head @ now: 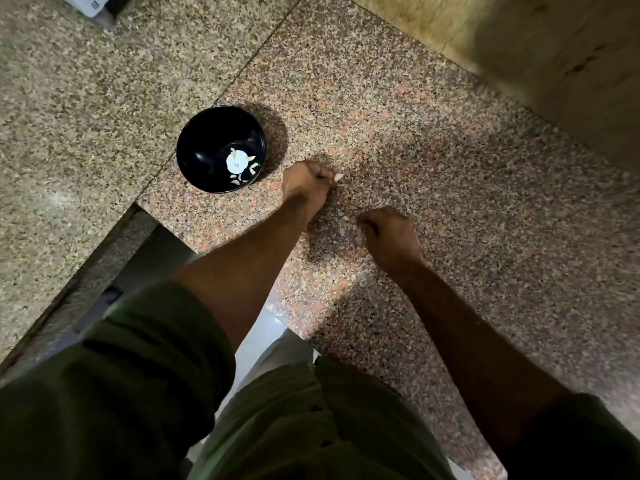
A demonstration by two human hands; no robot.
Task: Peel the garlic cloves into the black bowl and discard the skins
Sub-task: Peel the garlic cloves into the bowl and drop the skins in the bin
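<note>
Green sleeve (114,358) first; my left hand (304,183) pinches a garlic clove (336,177), black bowl (207,140) at nine o'clock; right hand (389,237) curled, contents unclear.

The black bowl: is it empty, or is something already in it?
Not empty. The black bowl stands upright on the counter with a few pale garlic cloves lying at its bottom.

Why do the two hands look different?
The left hand is nearer the black bowl and pinches a pale garlic clove; the right hand is nearer the person, and whether it holds anything can't be seen. Both hands are curled, just above the speckled counter.
</note>
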